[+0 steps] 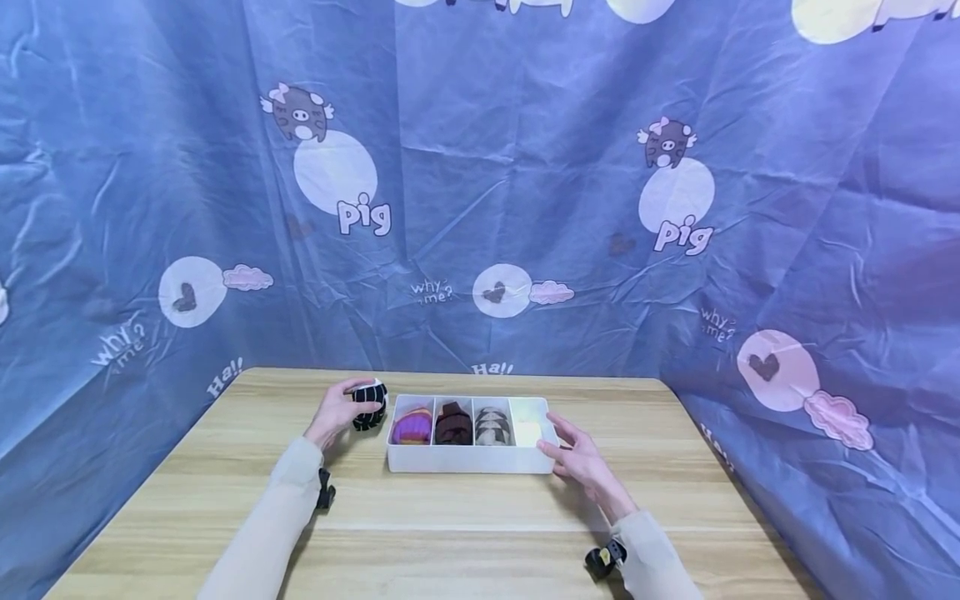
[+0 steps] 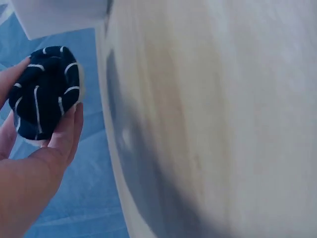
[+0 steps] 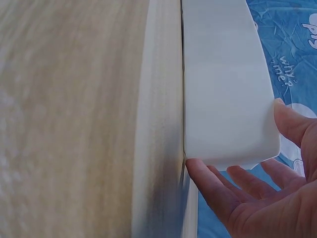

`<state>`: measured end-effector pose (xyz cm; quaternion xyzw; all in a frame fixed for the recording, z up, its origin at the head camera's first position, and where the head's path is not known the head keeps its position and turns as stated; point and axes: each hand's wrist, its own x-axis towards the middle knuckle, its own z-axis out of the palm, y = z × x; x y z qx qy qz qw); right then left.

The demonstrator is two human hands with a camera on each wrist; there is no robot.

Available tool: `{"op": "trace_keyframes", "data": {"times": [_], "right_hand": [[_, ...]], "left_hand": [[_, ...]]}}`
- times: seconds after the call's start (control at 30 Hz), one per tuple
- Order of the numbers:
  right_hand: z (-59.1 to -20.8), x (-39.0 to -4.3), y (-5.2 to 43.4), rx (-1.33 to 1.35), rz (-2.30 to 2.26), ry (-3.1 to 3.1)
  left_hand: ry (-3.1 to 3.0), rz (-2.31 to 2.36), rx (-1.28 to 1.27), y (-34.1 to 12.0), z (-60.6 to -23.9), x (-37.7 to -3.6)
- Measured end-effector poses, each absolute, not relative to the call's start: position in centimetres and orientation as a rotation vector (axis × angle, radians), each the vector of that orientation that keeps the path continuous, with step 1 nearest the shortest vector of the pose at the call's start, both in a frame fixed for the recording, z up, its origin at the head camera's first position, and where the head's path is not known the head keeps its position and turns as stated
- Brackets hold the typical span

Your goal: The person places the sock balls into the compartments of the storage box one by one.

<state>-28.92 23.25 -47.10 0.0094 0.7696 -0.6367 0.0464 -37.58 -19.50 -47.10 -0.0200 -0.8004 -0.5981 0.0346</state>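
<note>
Head view: we note our left hand (image 1: 339, 414) curled round a black striped sock ball (image 1: 369, 404) above the desk (image 1: 465, 525), left of the white divided box (image 1: 470, 460). Left wrist: fingers (image 2: 67, 131) cup the ball. Right wrist: our right hand (image 3: 262, 198), fingers spread, touches the box's end.

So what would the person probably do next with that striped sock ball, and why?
Probably carry the sock ball in the left hand across to the organizer box's rightmost compartment: it looks empty, the other three hold socks, and the right hand steadies the box.
</note>
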Motion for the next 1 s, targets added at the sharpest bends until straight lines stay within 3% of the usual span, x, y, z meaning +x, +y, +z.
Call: {"op": "trace_keyframes", "data": {"times": [0.57, 1.0], "right_hand": [[-47.3, -29.2, 23.2, 0.042, -1.981, 2.329], [-47.1, -29.0, 23.2, 0.050, -1.942, 2.357]], "left_hand": [[-2.242, -1.879, -0.034, -16.7, -44.5, -36.2], [-2.262, -1.901, -0.177, -13.5, -43.0, -35.5]]}}
